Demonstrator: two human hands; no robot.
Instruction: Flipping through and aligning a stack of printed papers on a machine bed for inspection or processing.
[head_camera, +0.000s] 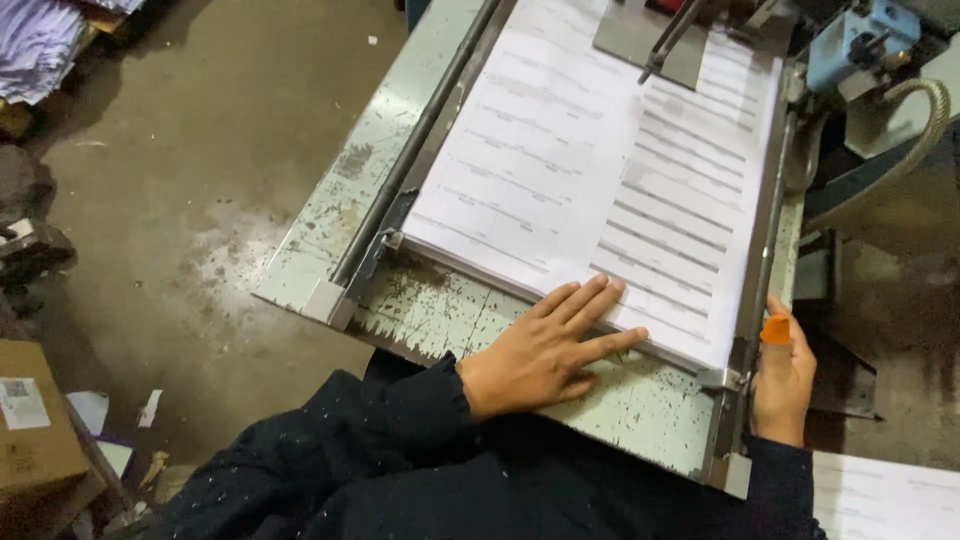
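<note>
Both hands are set at the paper stack (590, 170) on the worn metal table (440, 310): the left hand (545, 350) is laid flat, fingers spread, steadying its near edge, while the right hand (782, 375), wearing an orange thumb cap (775, 329), is curled against the side rail (762, 260).

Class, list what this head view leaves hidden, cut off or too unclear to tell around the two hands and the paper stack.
- Paper stack: far end cut off by the top edge; print too blurred to read.
- Right hand: palm hidden behind the metal side rail.
- Left hand: covers part of the stack's near edge.
- Machine: cut off at the top right.
</note>
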